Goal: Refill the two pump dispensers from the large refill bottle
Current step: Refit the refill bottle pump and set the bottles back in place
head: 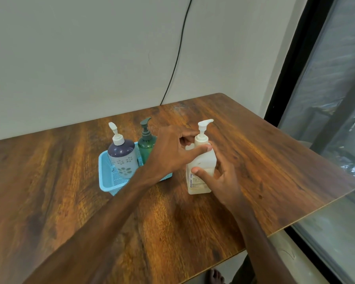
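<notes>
A white, translucent refill bottle (201, 160) with a white pump stands upright on the wooden table (70, 181), right of a blue basket (107, 177). My left hand (172, 148) wraps around its shoulder just below the pump collar. My right hand (217, 177) grips its lower body from the right, thumb across the label. In the basket stand two pump dispensers: a purple and pale blue one (123, 158) with a white pump, and a green one (146, 144) with a dark pump, partly hidden behind my left hand.
A black cable (178, 54) runs down the wall behind the table. A dark-framed window (316, 99) lies to the right, close to the table's right edge. A bare foot (215, 276) shows on the floor below the front edge.
</notes>
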`<state>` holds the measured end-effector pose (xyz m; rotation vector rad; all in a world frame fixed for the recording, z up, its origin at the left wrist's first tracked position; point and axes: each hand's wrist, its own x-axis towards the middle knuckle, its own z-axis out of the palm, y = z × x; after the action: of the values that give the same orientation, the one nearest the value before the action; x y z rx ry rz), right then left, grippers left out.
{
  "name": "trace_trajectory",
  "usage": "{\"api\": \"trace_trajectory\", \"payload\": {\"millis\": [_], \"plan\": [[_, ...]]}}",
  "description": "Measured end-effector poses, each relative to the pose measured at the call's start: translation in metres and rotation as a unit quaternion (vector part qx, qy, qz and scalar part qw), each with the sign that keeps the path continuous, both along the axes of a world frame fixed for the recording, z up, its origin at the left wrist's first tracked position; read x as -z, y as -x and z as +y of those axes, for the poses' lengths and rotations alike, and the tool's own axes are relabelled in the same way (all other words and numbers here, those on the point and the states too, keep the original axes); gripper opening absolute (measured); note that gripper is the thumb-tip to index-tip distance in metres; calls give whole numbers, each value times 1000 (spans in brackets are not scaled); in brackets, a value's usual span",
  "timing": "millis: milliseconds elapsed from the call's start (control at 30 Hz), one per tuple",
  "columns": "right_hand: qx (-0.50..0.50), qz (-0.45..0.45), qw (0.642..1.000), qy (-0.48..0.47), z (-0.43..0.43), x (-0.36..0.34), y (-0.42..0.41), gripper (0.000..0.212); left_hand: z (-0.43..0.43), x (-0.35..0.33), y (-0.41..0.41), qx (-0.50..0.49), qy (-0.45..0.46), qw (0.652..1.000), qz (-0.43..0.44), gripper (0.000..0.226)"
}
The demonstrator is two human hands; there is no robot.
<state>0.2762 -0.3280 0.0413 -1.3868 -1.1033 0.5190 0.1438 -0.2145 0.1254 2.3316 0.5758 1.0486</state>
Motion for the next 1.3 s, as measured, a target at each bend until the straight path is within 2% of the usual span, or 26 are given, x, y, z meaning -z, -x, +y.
{"api": "trace_trajectory", "payload": {"millis": [133, 333, 467, 567, 667, 767, 900, 967, 1033, 1100, 1300], "plan": [[5, 2, 1000, 4, 0, 1, 0, 82, 3, -6, 0, 11, -1, 999, 42, 34], [-9, 13, 1000, 0, 0, 1, -2, 73, 8, -17, 4, 60, -30, 994, 87, 33], [-6, -2, 1000, -5, -1, -1, -2, 78, 9, -6, 5, 64, 24, 994, 89, 40], [-5, -6, 1000, -18, -2, -3, 1, 74, 4, 1, 2, 94, 65, 991, 62, 39], [3, -10, 1000, -15, -2, -2, 1, 64, -6, 3, -10, 92, 134, 986, 20, 26], [6, -11, 1000, -4, -2, -2, 0, 59, -11, 5, -20, 69, 141, 988, 9, 20], [3, -9, 1000, 3, -3, -5, 1, 62, -10, 8, -12, 77, 185, 980, 2, 34], [5, -2, 1000, 4, -2, -4, -2, 67, -10, 9, -3, 36, 173, 984, -35, 44], [0, -4, 1000, 11, -1, -4, -3, 73, -7, 10, 2, 13, 161, 985, -61, 41], [-8, -8, 1000, 16, -2, -5, -4, 77, -4, 9, 5, 29, 152, 987, -54, 36], [-9, -14, 1000, 5, -4, -8, -2, 83, 0, 3, 5, 73, 121, 990, -12, 39]]}}
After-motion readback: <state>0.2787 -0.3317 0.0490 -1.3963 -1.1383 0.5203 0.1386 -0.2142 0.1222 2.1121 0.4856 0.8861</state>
